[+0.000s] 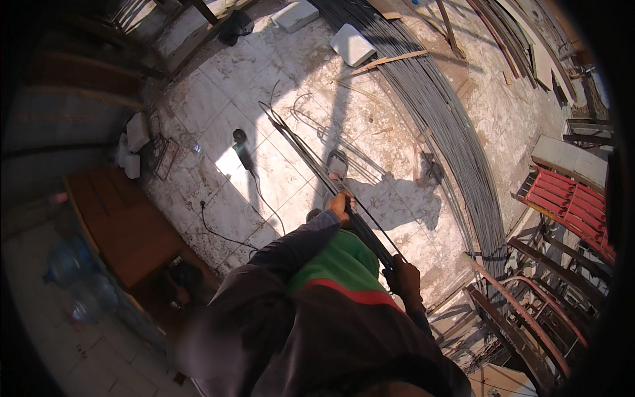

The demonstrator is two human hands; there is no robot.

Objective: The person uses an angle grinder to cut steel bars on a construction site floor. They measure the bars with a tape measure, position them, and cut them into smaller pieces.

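Observation:
A bundle of thin dark steel rods (pixel 304 151) runs slantwise across the front of my body. Its far ends bend into loose hooks over the tiled floor. Around the middle of the bundle my left hand (pixel 340 206) is closed, thumb on top. Lower down and to the right, my right hand (pixel 402 280) also grips the rods, close to my body. A dark power tool (pixel 243 152) that looks like an angle grinder lies on the floor left of the bundle, its cord trailing toward me. One shoe (pixel 337 163) shows beneath the rods.
A long bed of rebar (pixel 436 106) curves along the floor at the right. White blocks (pixel 352 45) lie beside it. A brown wooden desk (pixel 109 212) stands left, with clear water bottles (pixel 69 261) behind it. Red metal racks (pixel 569 205) and frames crowd the right edge.

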